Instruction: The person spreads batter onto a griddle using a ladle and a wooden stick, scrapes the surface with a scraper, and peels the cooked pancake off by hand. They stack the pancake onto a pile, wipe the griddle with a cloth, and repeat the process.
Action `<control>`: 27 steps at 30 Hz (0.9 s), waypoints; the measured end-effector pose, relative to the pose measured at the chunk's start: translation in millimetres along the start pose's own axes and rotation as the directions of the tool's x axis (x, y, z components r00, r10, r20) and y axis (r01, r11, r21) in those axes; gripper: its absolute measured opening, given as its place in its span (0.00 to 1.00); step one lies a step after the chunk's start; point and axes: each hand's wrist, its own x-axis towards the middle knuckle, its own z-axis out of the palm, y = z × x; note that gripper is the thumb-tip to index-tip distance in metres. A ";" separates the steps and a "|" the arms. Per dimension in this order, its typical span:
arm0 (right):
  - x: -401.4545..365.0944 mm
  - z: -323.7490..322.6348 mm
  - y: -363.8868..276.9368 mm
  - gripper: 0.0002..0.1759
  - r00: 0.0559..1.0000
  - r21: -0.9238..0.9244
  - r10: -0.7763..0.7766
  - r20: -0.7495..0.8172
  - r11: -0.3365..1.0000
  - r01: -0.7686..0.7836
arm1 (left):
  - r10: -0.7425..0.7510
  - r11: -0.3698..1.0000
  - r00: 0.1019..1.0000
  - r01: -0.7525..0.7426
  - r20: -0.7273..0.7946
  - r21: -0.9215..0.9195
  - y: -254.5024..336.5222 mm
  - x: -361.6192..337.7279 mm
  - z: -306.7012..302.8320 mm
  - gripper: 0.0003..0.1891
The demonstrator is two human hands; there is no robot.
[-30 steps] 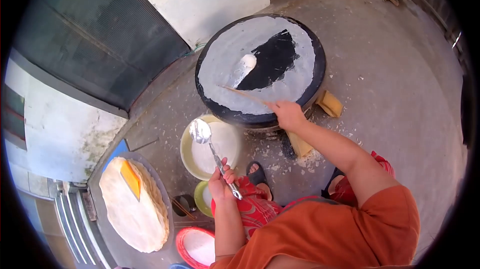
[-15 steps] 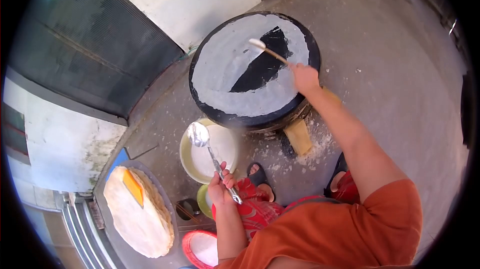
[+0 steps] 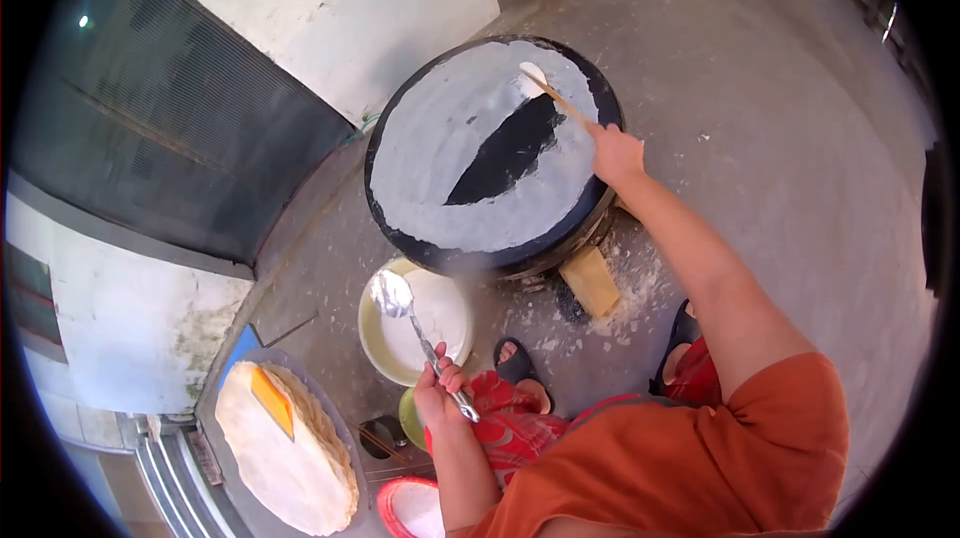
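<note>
R hand (image 3: 617,156): stick (image 3: 556,98), prob. wood, on griddle (image 3: 505,153); L hand (image 3: 440,394): ladle (image 3: 419,336).

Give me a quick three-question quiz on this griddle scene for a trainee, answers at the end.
1. The right hand holds a wooden spreader in the white batter on the griddle. What does the left hand hold? A metal ladle, B knife, C cup.
2. True or false: white batter covers the whole griddle.
3. Fill in: the yellow scraper lies on a stack of ___.
Key: 1 A. 2 False, a black patch in the middle is bare. 3 flatbreads.
</note>
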 end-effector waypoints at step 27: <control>-4.9 -15.4 31.2 0.15 0.903 0.542 -0.186 0.388 0.838 -0.060 | -0.009 1.000 0.999 0.009 0.037 0.010 2.4 3.2 -5.4 0.17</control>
